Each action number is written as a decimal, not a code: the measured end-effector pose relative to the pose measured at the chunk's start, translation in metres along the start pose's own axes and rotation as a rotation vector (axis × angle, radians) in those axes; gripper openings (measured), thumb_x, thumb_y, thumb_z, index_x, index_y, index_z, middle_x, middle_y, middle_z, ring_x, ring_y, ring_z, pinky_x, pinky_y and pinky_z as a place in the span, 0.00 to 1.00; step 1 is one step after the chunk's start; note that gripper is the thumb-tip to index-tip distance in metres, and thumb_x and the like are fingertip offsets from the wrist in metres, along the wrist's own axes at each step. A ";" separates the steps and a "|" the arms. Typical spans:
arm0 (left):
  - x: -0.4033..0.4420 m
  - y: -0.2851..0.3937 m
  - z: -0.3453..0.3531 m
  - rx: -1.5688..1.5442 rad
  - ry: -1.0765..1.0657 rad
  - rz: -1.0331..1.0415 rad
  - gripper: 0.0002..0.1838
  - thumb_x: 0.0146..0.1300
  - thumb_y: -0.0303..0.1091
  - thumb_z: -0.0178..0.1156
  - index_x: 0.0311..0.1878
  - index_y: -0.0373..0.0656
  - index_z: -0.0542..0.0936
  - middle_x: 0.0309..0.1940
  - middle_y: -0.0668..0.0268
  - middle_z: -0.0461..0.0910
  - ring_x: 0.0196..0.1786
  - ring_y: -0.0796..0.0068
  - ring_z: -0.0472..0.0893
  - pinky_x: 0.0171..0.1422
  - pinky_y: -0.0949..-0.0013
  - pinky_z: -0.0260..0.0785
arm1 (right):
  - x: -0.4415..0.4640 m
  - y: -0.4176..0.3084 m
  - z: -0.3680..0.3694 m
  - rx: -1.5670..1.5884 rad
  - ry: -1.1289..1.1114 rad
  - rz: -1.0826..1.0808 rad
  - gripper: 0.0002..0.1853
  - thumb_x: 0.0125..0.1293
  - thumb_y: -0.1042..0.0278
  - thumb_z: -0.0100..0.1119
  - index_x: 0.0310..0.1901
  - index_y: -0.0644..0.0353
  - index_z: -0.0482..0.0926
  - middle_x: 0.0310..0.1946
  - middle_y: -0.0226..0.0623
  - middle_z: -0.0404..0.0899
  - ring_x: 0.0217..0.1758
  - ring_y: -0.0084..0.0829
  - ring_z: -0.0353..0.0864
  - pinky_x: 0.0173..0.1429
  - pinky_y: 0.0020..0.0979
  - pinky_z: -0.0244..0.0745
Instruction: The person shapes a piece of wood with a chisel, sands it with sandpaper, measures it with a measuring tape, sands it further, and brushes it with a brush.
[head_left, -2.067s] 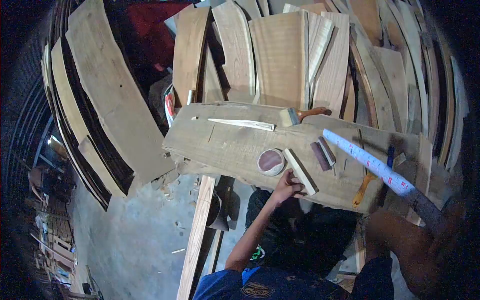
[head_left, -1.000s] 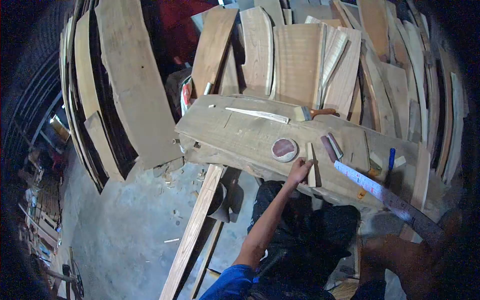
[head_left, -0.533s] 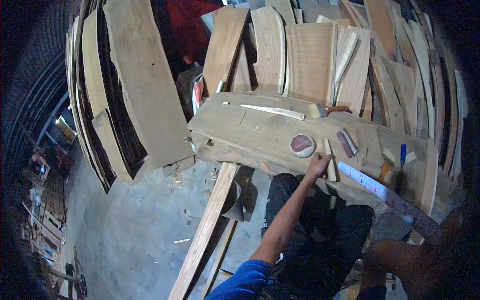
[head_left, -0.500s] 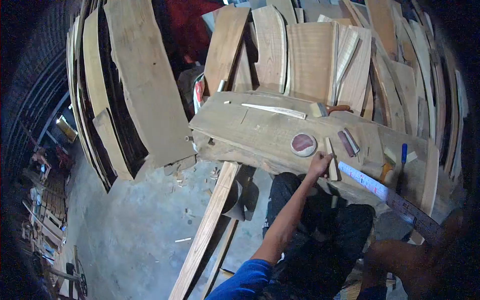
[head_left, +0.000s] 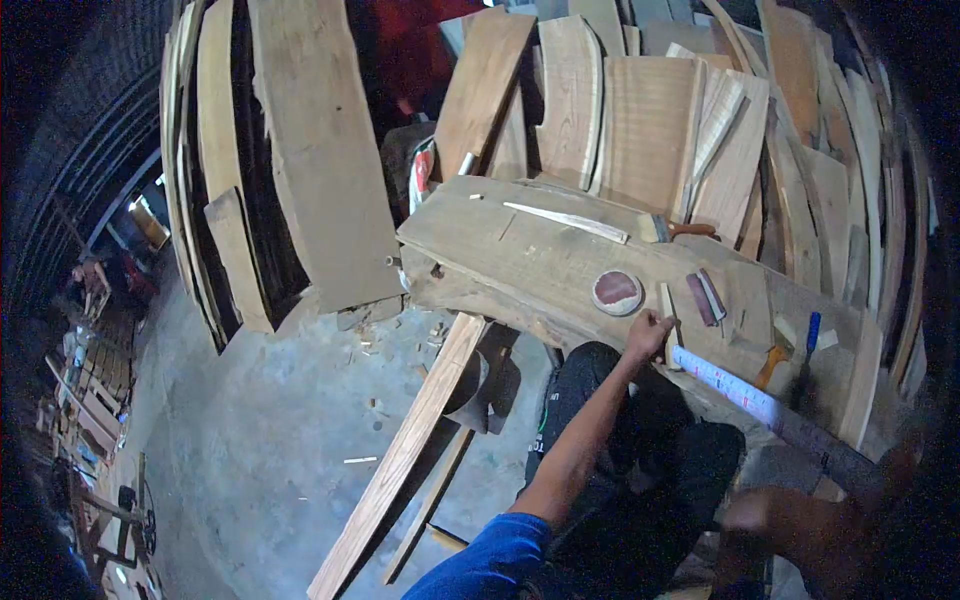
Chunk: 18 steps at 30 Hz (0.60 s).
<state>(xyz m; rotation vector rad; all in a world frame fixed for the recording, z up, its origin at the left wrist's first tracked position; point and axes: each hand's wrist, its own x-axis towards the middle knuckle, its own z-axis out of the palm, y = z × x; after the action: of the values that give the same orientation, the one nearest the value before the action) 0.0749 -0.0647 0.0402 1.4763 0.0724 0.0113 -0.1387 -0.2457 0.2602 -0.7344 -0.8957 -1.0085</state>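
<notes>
My left hand is closed around a narrow wooden strip lying across the front edge of a thick wooden slab bench. A hand saw runs from the lower right, its shiny, marked blade tip touching or very near the strip, just right of my left fingers. At the saw's wide end my right hand is dark and blurred, seemingly on the handle, which is hidden. On the bench close by lie a round tin-like disc with a reddish top and a dark reddish block.
A brush, a long pale sliver, a blue-handled tool and a yellow-orange piece lie on the bench. Boards lean behind it. A long plank slants over the floor. Another person is far left.
The view has shifted a little, moving the scene slightly right. The saw stays by the strip with its blade at a similar slant; my left hand keeps its hold.
</notes>
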 end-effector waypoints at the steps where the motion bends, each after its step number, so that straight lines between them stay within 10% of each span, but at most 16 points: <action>1: -0.008 0.011 -0.003 0.087 0.045 -0.028 0.17 0.50 0.40 0.56 0.31 0.36 0.66 0.13 0.64 0.70 0.08 0.75 0.68 0.09 0.74 0.60 | 0.001 0.003 -0.002 0.009 0.012 0.005 0.09 0.59 0.62 0.42 0.36 0.57 0.66 0.26 0.33 0.67 0.17 0.19 0.61 0.23 0.17 0.59; 7: 0.005 -0.012 -0.003 0.286 0.098 0.000 0.23 0.46 0.46 0.57 0.38 0.36 0.71 0.27 0.55 0.75 0.30 0.67 0.75 0.36 0.67 0.67 | 0.006 0.020 -0.020 0.003 -0.006 0.087 0.09 0.59 0.62 0.42 0.36 0.57 0.66 0.27 0.34 0.67 0.17 0.19 0.62 0.24 0.17 0.60; 18: -0.002 0.002 -0.006 0.110 -0.045 -0.051 0.20 0.50 0.43 0.57 0.34 0.33 0.69 0.16 0.65 0.70 0.14 0.77 0.70 0.15 0.74 0.62 | 0.021 0.025 -0.026 -0.022 0.007 0.006 0.09 0.60 0.61 0.40 0.35 0.57 0.65 0.27 0.34 0.67 0.18 0.19 0.62 0.24 0.17 0.60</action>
<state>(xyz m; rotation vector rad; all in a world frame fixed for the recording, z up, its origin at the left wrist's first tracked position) 0.0727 -0.0582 0.0420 1.5832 0.0748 -0.0679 -0.1027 -0.2670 0.2646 -0.7515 -0.8764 -1.0165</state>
